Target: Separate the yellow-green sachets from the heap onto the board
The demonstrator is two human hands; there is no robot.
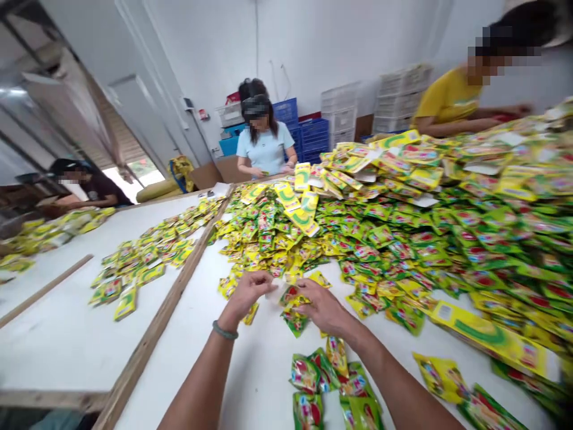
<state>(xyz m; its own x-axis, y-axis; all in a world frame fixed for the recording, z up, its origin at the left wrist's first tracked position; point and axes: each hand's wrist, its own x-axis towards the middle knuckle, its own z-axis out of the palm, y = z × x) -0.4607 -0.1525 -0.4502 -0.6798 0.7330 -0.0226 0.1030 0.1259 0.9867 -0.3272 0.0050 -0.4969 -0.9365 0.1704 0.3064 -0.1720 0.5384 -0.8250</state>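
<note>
My left hand (251, 291), with a dark green bangle at the wrist, pinches the edge of a whitish, see-through piece (276, 291) that is too blurred to name. Just across from it, my right hand (324, 306) is closed on small packets (290, 295), printed yellow and green with red fruit. A green packet (295, 322) shows under the right fingers; whether it is held or lies on the table, I cannot tell. Nearer to me, several loose green and yellow packets (305, 373) lie on the white table (250, 370), beside my right forearm.
A high heap of packets (416, 239) fills the right side, with flat yellow cards (302, 209) on it. A long yellow carton strip (492, 337) lies at right. A wooden divider (165, 316) runs along my left. Co-workers sit at left (96, 185), opposite (266, 146) and right (452, 98).
</note>
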